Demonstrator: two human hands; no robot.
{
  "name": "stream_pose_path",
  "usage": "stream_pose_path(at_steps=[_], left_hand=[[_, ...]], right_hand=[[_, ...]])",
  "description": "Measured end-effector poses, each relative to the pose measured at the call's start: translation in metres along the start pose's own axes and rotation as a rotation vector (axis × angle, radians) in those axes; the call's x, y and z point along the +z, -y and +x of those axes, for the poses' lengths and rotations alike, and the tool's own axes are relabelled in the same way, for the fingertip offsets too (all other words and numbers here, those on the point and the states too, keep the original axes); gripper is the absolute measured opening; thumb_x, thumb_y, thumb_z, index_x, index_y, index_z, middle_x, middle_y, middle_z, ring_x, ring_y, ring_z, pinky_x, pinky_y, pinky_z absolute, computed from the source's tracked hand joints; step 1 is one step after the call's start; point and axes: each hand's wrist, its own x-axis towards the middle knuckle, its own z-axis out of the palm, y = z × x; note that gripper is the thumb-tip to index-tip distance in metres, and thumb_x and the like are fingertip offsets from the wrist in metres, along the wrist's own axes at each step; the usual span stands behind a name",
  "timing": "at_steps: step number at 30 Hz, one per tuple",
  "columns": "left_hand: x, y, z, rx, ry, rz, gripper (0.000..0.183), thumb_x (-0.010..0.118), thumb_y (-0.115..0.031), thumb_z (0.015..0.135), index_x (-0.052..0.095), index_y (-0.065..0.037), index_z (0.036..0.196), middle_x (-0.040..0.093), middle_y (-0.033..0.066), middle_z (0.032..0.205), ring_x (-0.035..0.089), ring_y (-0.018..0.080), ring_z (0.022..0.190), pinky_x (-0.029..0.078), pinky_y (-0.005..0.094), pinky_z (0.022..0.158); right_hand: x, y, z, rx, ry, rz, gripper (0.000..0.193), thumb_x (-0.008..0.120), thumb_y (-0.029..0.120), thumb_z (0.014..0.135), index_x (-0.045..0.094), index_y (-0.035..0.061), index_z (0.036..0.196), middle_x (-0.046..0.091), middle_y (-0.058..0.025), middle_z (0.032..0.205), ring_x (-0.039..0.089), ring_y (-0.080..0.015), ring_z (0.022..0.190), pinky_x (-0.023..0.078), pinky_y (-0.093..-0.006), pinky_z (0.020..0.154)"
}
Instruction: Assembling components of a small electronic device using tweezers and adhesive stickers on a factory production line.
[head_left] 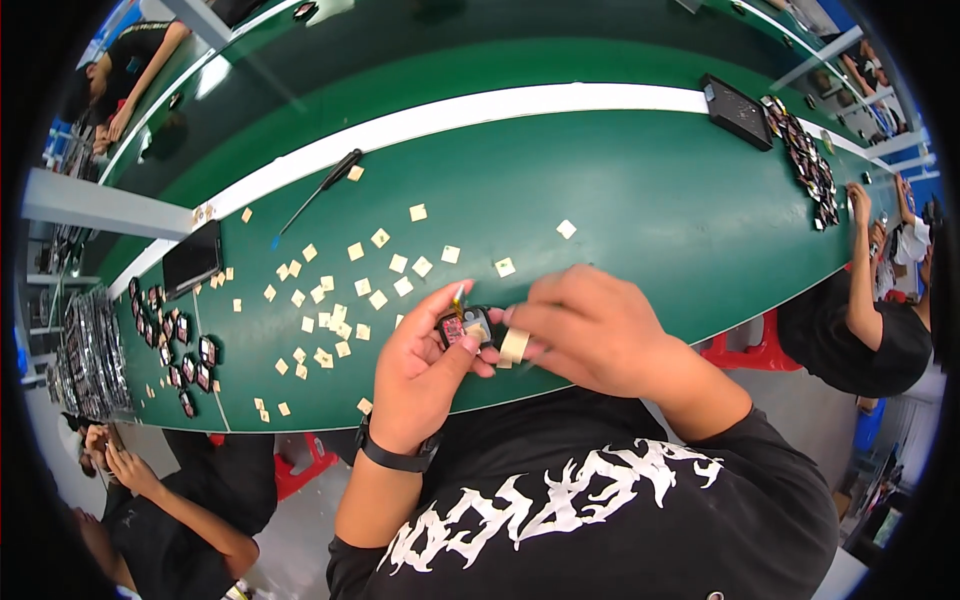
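Note:
My left hand (pixel 408 372) is closed around a small black device casing (pixel 453 329), its thumb across the near side. Reddish circuitry and a grey part show inside the casing, and a short yellowish strip stands up at its top. Close on the right, my right hand (pixel 592 328) has its fingers bent together and is slightly blurred. A cream-coloured piece (pixel 514 346) hangs at its fingertips. Whether the right fingers also touch the casing cannot be made out. Both hands are over the near edge of the green table (pixel 640 200).
Many cream squares (pixel 378 299) lie scattered left of my hands. Farther off rests a long screwdriver (pixel 325 190). Small black devices (pixel 187 370) and a dark tray (pixel 192 260) are at left. Another black tray (pixel 738 112) and piled parts (pixel 805 165) lie far right. Co-workers sit on both sides.

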Motion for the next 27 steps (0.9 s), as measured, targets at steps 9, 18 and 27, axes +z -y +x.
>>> stream_pose_path(at_steps=[9,18,27], left_hand=[[0.001,0.011,-0.005,0.074,-0.193,-0.006,0.046,0.051,0.002,0.103,0.041,0.008,0.147,0.061,0.0234,0.130,0.069,0.0222,0.104,0.059,0.0322,0.091],[0.003,0.011,-0.002,0.070,-0.221,-0.002,0.042,0.049,0.006,0.102,0.046,0.009,0.143,0.064,0.0224,0.126,0.068,0.0238,0.110,0.059,0.0339,0.094],[-0.009,0.017,-0.003,0.145,-0.141,-0.182,0.050,0.045,0.011,0.099,0.039,0.009,0.149,0.058,0.0249,0.136,0.063,0.0296,0.122,0.054,0.0400,0.104]], right_hand=[[0.020,0.024,-0.001,0.588,0.108,0.231,0.012,0.069,0.014,0.093,0.065,0.0025,0.092,0.065,-0.0116,0.077,0.064,-0.0308,0.063,0.050,-0.0385,0.056],[0.030,0.025,0.002,0.692,0.177,0.087,0.040,0.071,0.031,0.090,0.058,0.0049,0.062,0.059,-0.0122,0.059,0.061,-0.0332,0.054,0.046,-0.0424,0.048],[0.033,0.034,0.007,0.879,0.057,0.464,0.023,0.070,0.022,0.094,0.060,0.0011,0.089,0.063,-0.0140,0.068,0.065,-0.0360,0.061,0.049,-0.0438,0.053]])
